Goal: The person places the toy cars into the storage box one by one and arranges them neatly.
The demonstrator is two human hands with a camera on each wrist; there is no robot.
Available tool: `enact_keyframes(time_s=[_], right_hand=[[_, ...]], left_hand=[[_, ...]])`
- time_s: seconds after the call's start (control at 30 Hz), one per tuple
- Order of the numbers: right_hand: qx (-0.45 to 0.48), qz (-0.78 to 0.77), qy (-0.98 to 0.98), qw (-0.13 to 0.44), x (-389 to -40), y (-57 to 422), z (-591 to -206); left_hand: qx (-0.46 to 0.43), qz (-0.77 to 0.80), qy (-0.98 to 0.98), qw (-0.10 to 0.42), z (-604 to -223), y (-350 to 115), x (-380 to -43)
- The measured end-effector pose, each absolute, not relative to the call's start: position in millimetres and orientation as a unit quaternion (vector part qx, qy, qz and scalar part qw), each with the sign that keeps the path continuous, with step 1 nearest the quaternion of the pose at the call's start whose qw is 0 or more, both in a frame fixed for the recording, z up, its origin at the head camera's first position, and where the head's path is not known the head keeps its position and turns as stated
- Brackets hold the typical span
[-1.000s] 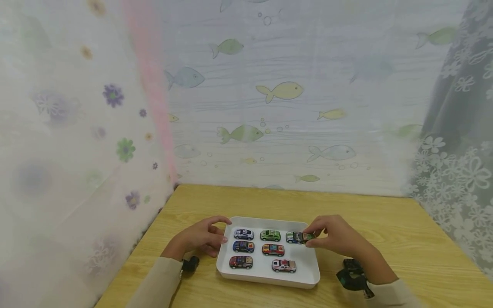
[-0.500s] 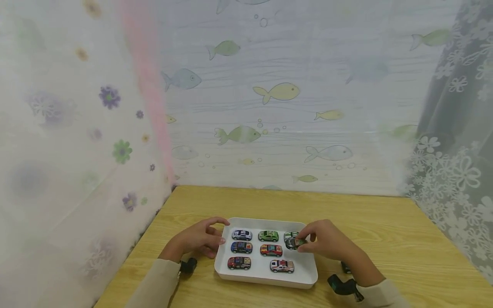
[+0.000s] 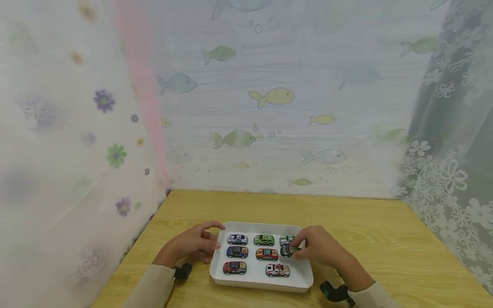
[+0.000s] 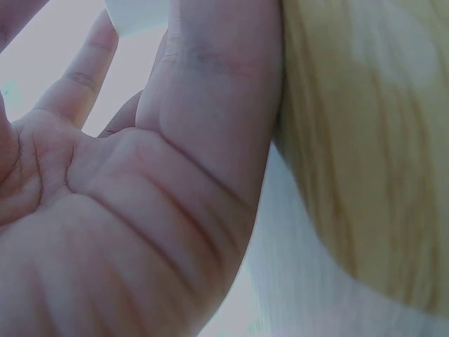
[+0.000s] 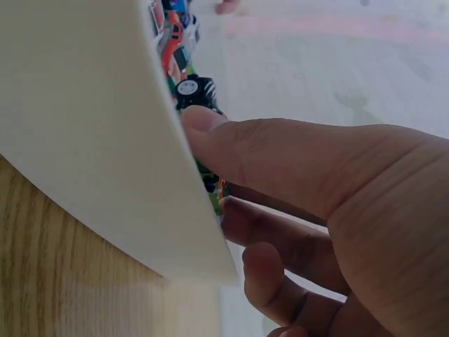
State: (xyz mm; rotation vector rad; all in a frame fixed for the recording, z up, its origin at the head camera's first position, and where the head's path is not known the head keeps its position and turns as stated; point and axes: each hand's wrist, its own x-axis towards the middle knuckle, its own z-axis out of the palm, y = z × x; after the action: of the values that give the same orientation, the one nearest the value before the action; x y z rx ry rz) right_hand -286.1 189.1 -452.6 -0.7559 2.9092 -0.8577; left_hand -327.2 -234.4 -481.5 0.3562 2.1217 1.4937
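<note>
My right hand [image 3: 322,249] pinches a dark toy car [image 3: 286,250] between thumb and fingers, over the right side of a white tray [image 3: 262,287]. Just behind it is a green-and-white toy car [image 3: 286,239], partly covered by my fingers. In the right wrist view the held car's black body [image 5: 205,90] and a wheel show above the tray wall. My left hand [image 3: 192,244] touches the tray's left rim with loosely bent fingers; in the left wrist view its fingers reach toward the tray's white corner [image 4: 139,14].
Other toy cars stand in the tray: a white-and-blue one [image 3: 237,239], a green one [image 3: 264,240], a blue one [image 3: 236,252], a red-and-yellow one [image 3: 267,254], a dark red one [image 3: 234,268] and a white one [image 3: 277,270]. Printed curtains surround the wooden table [image 3: 185,205].
My right hand has carried the dark car from the tray's right back corner, leftward and nearer, in front of the green-and-white car. The left hand stays at the rim.
</note>
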Motion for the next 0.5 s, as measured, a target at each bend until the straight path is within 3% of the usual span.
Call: enact_keyframes(time_s=[0.5], right_hand=[[-0.230, -0.240, 0.943, 0.003, -279.9, 181.1, -453.0]], left_hand=[[0.130, 0.557, 0.778, 0.259, -479.7, -233.9, -324.4]])
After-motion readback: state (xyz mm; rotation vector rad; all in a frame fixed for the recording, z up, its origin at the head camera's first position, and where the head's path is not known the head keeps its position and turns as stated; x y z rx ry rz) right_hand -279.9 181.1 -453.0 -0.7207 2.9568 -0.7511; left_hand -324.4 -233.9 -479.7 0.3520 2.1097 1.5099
